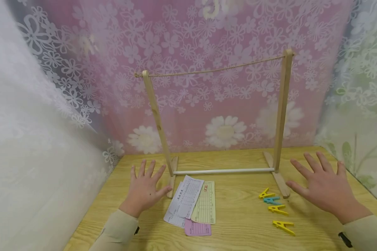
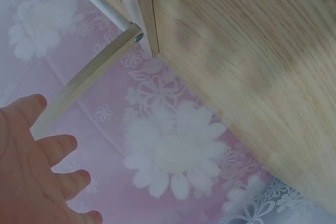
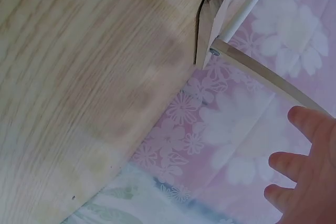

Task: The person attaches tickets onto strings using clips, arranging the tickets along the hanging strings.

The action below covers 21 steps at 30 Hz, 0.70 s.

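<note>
My left hand (image 1: 144,191), fingers spread and straight, is over the table's left side, beside a wooden stand's left post (image 1: 158,125). On the far side, my right hand (image 1: 325,184) is spread the same way, near the right post (image 1: 282,115). Neither hand holds anything. A twine line (image 1: 213,70) runs between the post tops. Right of my left hand lie overlapping printed paper slips: white slips (image 1: 186,198), a yellow slip (image 1: 205,205) and a pink slip (image 1: 198,228). Yellow clothespins (image 1: 278,209) and a blue clothespin (image 1: 272,200) lie left of my right hand.
A white rod (image 1: 223,171) joins the stand's feet low over the wood-grain table (image 1: 238,233). Behind it hangs a pink flowered curtain (image 1: 188,104). Pale curtains also enclose the left and right sides.
</note>
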Motion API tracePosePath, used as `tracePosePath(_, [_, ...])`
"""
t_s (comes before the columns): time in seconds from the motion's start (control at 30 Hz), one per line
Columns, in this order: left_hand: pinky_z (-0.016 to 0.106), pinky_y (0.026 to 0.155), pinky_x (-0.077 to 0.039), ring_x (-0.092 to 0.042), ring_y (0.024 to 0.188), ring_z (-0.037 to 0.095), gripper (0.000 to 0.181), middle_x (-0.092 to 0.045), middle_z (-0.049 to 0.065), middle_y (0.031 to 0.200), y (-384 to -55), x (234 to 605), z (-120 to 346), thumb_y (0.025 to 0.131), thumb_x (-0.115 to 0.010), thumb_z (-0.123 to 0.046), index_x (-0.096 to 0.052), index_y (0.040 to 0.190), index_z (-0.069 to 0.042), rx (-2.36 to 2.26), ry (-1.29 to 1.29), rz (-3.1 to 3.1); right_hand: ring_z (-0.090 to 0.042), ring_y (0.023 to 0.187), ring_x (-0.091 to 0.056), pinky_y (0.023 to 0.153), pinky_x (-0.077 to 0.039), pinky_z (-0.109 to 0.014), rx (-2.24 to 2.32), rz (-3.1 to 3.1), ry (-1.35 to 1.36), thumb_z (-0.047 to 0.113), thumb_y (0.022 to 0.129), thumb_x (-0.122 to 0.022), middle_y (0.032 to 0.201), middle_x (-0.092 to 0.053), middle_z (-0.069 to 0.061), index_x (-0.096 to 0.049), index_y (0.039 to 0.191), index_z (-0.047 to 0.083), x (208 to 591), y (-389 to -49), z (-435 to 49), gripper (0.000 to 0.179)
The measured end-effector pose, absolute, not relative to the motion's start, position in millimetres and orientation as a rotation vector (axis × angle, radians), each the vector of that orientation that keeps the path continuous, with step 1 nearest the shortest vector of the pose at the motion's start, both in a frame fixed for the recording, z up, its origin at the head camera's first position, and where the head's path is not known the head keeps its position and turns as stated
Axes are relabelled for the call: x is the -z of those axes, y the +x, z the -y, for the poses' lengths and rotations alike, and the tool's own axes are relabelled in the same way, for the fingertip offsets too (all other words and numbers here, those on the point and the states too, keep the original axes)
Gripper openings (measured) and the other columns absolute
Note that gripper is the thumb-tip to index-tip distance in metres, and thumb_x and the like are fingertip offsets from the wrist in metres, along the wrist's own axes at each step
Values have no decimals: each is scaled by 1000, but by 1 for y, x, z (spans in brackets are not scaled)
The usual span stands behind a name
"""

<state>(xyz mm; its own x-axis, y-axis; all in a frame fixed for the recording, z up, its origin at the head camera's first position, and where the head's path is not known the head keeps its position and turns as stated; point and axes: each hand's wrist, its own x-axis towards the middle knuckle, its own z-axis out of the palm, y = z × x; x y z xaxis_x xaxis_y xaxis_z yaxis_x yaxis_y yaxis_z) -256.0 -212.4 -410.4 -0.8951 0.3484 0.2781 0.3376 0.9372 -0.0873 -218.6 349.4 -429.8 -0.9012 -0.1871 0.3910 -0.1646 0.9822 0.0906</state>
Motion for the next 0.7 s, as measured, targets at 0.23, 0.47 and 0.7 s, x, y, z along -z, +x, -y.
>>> tracePosePath(0.23, [72,112,-3,-10,151,43,89,-24,14,164,-259,411,211,90,-27,-85,-37,158,-28,-68,-536,2798,-48,150,-1,99,-5,-82,61,2728,285,72,88,-59,157,-31,-26,-43,154,20,430,-218,-349,86])
tracePosePath(0.47, [70,113,-9,-18,150,42,88,-31,14,162,-262,414,209,92,-23,-83,-39,157,-27,-59,-595,2777,-50,148,-11,98,-11,-81,-9,2721,345,68,90,-61,152,-36,-26,-49,149,18,431,-216,-348,79])
tracePosePath(0.7, [69,113,-14,-26,148,41,77,-37,14,159,-262,416,206,97,-42,-73,-43,155,-23,-14,-639,2784,-50,147,-15,95,-19,-80,-110,2739,380,63,92,-62,150,-37,-26,-55,143,15,437,-213,-349,71])
